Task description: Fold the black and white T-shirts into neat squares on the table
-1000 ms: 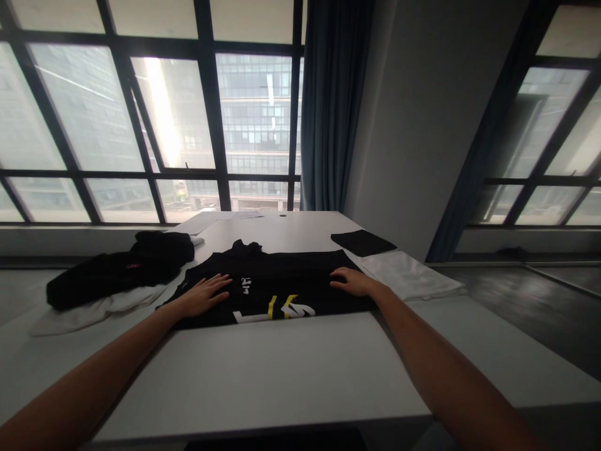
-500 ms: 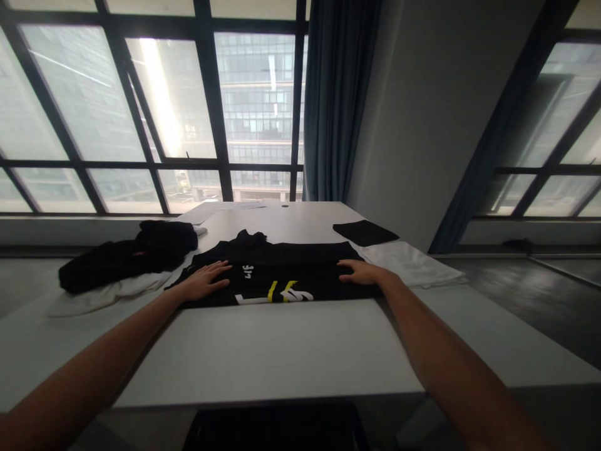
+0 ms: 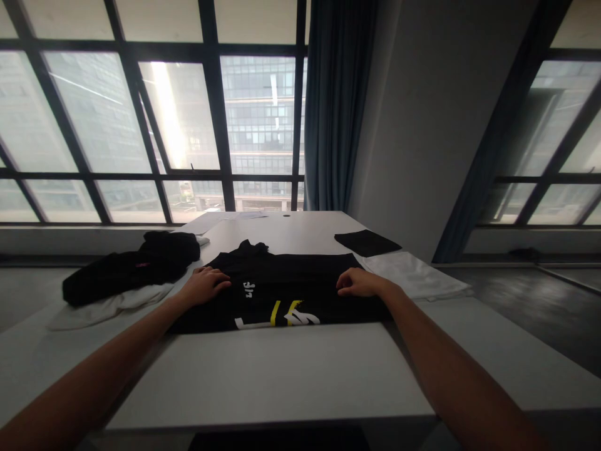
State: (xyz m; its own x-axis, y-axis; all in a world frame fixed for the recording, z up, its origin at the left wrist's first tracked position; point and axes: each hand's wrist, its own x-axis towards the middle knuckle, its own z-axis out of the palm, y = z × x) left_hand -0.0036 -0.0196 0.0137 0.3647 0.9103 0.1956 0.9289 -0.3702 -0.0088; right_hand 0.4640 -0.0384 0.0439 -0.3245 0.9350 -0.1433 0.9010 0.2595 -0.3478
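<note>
A black T-shirt [image 3: 291,275] with white and yellow print lies spread on the white table in front of me. On its left side, my left hand [image 3: 206,285] rests with fingers bent and closed on the cloth. Across from it, my right hand [image 3: 360,283] has its fingers curled together, gripping the shirt's right side. The fingertips of both hands are partly hidden. A small bunched bit of black cloth sticks up at the shirt's far edge.
Left of the shirt, a heap of black clothing [image 3: 136,263] lies on white cloth [image 3: 107,310]. Folded black cloth [image 3: 367,242] and folded white cloth [image 3: 417,275] lie at right. Papers [image 3: 201,222] are at the far end of the white table [image 3: 282,369], before windows and a curtain [image 3: 335,113].
Both hands have gone from flat, spread fingers to curled ones on the shirt. The shirt's near edge and print sit closer to me. The view has tilted up slightly.
</note>
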